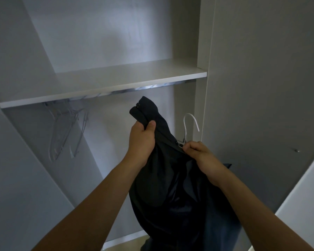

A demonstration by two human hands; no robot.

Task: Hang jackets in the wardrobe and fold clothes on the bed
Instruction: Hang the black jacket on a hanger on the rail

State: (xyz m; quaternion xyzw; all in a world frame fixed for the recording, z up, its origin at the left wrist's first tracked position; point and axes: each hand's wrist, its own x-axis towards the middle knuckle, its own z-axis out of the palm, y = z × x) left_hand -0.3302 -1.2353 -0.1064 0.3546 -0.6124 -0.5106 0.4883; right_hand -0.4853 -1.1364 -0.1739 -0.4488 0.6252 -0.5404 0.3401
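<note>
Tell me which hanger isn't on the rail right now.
The white-hooked hanger inside the dark jacket, held up by the left hand and right hand. The clear hangers hang from the rail at the left.

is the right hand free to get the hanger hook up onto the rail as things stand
Probably not yet. The right hand pinches the dark jacket by the zip, below the white hanger hook. The rail under the shelf looks unobstructed above, with clear hangers off to the left.
</note>
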